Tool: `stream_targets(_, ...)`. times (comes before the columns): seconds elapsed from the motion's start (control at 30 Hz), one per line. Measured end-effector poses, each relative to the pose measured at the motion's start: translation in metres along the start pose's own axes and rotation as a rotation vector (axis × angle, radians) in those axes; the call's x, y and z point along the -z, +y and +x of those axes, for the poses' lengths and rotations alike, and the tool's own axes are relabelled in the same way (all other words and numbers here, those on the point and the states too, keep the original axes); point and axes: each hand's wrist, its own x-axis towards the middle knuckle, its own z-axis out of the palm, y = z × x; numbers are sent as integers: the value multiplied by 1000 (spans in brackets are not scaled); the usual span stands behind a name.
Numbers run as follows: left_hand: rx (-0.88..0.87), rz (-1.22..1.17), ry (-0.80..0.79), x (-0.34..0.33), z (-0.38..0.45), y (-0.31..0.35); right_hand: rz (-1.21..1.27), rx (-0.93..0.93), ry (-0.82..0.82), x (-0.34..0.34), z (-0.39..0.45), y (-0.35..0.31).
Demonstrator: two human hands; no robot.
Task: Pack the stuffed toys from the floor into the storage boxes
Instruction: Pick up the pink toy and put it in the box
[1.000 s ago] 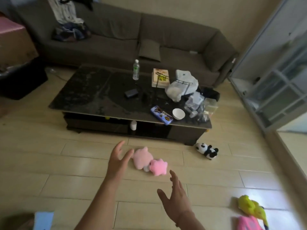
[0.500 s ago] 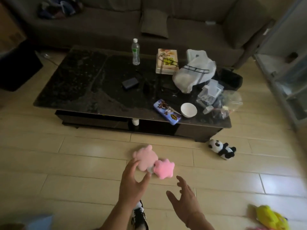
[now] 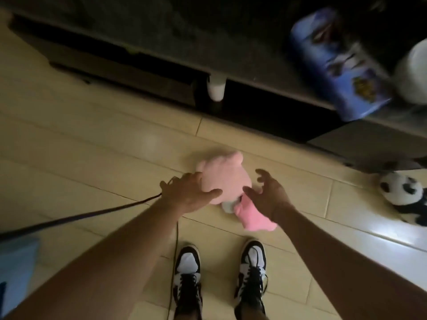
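Both your hands frame the pink plush toy [image 3: 223, 179]; your left hand [image 3: 188, 192] rests on it, fingers spread. Your right hand [image 3: 269, 192] hovers beside it, fingers loosely curled, holding nothing.

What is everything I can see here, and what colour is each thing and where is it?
pale pink stuffed toy: one, on the floor in front of the low table, under the left hand
brighter pink stuffed toy: one, on the floor beside the pale one, partly under the right hand
panda toy: one, black and white, on the floor at the right edge
low table: one, dark, across the top
packet: one, blue, on the table at right
floor: pale wood planks
cord: one, dark, running across the floor at left
shoes: two, black and white, bottom centre
left hand: touches the pale toy
right hand: fingers spread, reaching over the brighter toy
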Motion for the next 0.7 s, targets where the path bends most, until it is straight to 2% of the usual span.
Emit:
stream_targets(0.07, 37, 96, -99, -33, 47, -16, -76, 25, -34, -24, 56, 17)
stream_targets(0.17, 93, 89, -113, -77, 104, -31, -143, 56, -61, -56, 123, 43)
stream_targets(0.3, 136, -99, -195, -125, 148, -36, -121, -15, -99, -91, 169, 69)
stream_targets(0.4, 165, -249, -165, -141, 151, -31, -92, -12, -91, -102, 171, 73)
stream_targets(0.53, 153, -285, -87, -125, 121, -32, 54, -3, -60, -83, 147, 57)
stream_targets(0.7, 178, -601, 59, -50, 34, -27, 412, -29, -40, -24, 67, -9)
